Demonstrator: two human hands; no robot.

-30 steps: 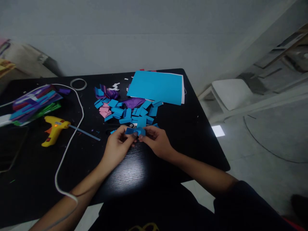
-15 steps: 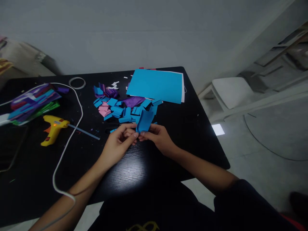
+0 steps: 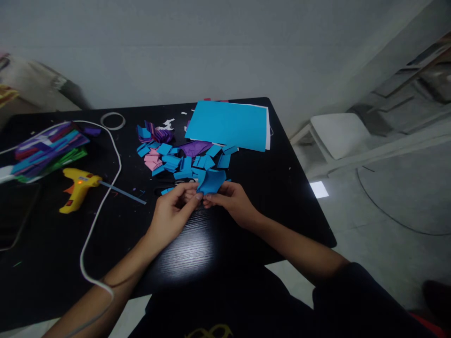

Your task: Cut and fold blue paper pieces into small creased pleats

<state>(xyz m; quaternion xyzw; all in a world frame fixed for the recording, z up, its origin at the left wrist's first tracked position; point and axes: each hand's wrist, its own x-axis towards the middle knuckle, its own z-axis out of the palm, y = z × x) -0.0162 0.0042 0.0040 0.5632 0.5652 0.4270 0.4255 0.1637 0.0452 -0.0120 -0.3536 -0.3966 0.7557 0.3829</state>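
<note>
A curved piece of blue paper [image 3: 211, 181] is held between my two hands over the black table [image 3: 246, 244]. My left hand [image 3: 176, 204] pinches its lower left corner, thumb in front and fingers behind. At the lower right edge, my right hand [image 3: 234, 202] grips it the same way. Just beyond the hands lie several folded blue pieces [image 3: 172, 162], some folded pink pieces [image 3: 152, 160] and a purple piece [image 3: 195, 149]. Dark-handled scissors [image 3: 164, 187] are partly hidden under the blue pieces.
A yellow glue gun [image 3: 79, 188] with its glue stick lies left, beside a white cable [image 3: 93, 225]. Bundled coloured strips [image 3: 52, 148], a tape ring [image 3: 113, 121] and a dark tablet-like object [image 3: 16, 213] are also there. Large blue sheets [image 3: 229, 124] lie at the back; a white chair [image 3: 340, 134] stands right.
The blue paper between my hands has tipped down and now looks shorter and more curved. Both hands have stayed nearly in place.
</note>
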